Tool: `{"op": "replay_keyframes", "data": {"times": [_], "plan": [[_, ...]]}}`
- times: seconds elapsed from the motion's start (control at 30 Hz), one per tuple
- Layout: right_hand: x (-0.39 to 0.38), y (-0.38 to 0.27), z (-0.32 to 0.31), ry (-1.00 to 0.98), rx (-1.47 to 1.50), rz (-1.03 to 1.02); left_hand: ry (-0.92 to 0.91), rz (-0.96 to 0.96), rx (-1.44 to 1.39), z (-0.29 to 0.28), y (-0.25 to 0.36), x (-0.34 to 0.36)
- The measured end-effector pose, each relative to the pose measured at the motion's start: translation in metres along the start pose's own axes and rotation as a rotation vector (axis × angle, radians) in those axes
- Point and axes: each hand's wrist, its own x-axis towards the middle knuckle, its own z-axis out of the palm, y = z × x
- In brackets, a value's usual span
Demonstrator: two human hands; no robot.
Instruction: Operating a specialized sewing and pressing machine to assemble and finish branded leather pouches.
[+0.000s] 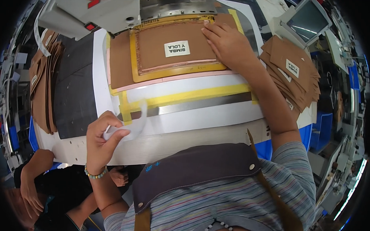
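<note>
Pressing flat with spread fingers, the right hand [228, 43] holds the brown leather piece [175, 48] in the yellow frame [178, 72] near the bench's far edge, long axis running left-right. The left hand [100, 139] pinches a clear tape strip [131, 124] at the near edge.

The right hand [226, 43] lies flat, fingers spread, on a brown leather piece [171, 45] with a white label [177, 48], which sits inside a yellow frame [153, 75] on the white machine table [201, 114] under the grey sewing machine head [91, 10]. The left hand [100, 139], wearing a bead bracelet [95, 174], pinches what looks like a strip of clear tape [133, 124], blurred, just above the table's near edge. Stacks of brown leather pieces lie to the right [294, 74] and left [41, 86], and another person's hand [29, 191] shows at lower left.
</note>
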Motion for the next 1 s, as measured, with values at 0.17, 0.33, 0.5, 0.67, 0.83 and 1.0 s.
{"op": "replay_keyframes", "data": {"times": [0.17,0.33,0.5,0.67,0.83,1.0], "plan": [[-0.003,0.020,-0.027,0.023,0.049,0.030,-0.142,0.315,0.354,0.035,0.010,0.053],[-0.003,0.030,-0.040,0.016,0.077,0.020,-0.159,0.389,0.473,0.030,0.012,0.083],[0.004,0.011,-0.014,-0.080,0.076,-0.016,-0.037,0.483,0.724,0.048,-0.017,0.129],[0.003,0.008,-0.008,-0.094,0.007,-0.006,-0.014,0.511,0.902,0.055,-0.033,0.160],[0.006,0.008,-0.013,-0.097,0.024,-0.013,-0.001,0.564,0.974,0.058,-0.038,0.167],[0.013,0.008,-0.017,-0.159,0.005,-0.018,0.017,0.570,1.010,0.060,-0.040,0.167]]}}
